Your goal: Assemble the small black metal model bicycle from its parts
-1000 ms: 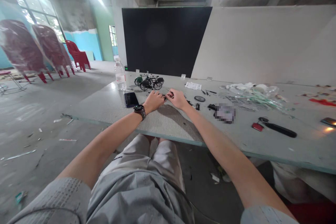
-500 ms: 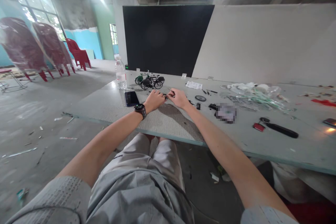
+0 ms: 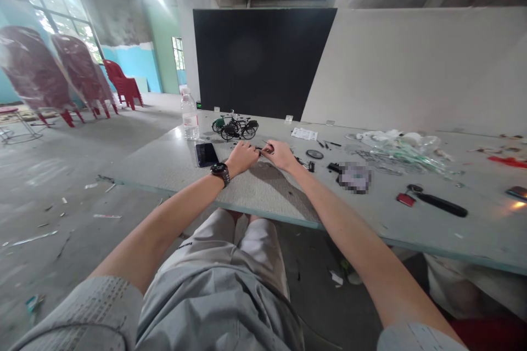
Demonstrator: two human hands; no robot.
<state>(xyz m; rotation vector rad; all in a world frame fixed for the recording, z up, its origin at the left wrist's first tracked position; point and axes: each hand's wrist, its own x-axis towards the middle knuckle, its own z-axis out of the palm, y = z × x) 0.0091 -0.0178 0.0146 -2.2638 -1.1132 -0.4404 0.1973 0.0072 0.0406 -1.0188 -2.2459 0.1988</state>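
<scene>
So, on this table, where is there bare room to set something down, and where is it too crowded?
Bare table lies between your left forearm and right forearm, by the near edge, and also left of the black smartphone. It is crowded around your left hand and right hand, and by the plastic bags.

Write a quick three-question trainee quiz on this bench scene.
1. True or false: the smartphone lies nearer the left hand than the right hand.
2. Fill in: the wristwatch is on the ___ wrist.
3. What stands on the table just beyond the hands? A) miniature model bicycles B) a red plastic chair C) a toolbox

Key: 1 true; 2 left; 3 A.
</scene>
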